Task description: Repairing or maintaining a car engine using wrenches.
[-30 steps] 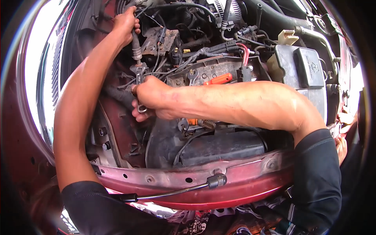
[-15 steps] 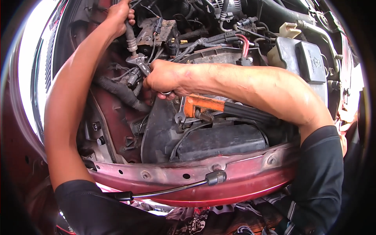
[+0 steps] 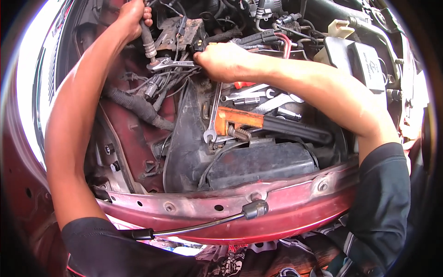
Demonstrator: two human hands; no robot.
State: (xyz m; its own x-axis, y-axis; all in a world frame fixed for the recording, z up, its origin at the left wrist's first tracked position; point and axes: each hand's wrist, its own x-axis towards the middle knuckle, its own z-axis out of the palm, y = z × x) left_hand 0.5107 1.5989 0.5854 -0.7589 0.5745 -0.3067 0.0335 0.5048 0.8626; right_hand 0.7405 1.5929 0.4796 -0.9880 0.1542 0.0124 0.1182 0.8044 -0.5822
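At the upper left my left hand is closed around a dark hose with a ribbed metal collar at its lower end. An adjustable wrench lies level with its jaws at the fitting just below that collar. My right hand grips the wrench by its handle end, the fist hiding that end. Below my right hand, a combination wrench rests beside an orange pipe wrench with a black handle.
Several loose wrenches and sockets lie under my right forearm. A black plastic housing sits behind the red front panel. Wiring and a thick wrapped harness run at left. A strut crosses the near edge; a reservoir stands at right.
My right hand has swung the wrench handle up and to the right, from slanting downward to nearly level. The loose tools under my forearm now show. My left hand keeps hold of the hose.
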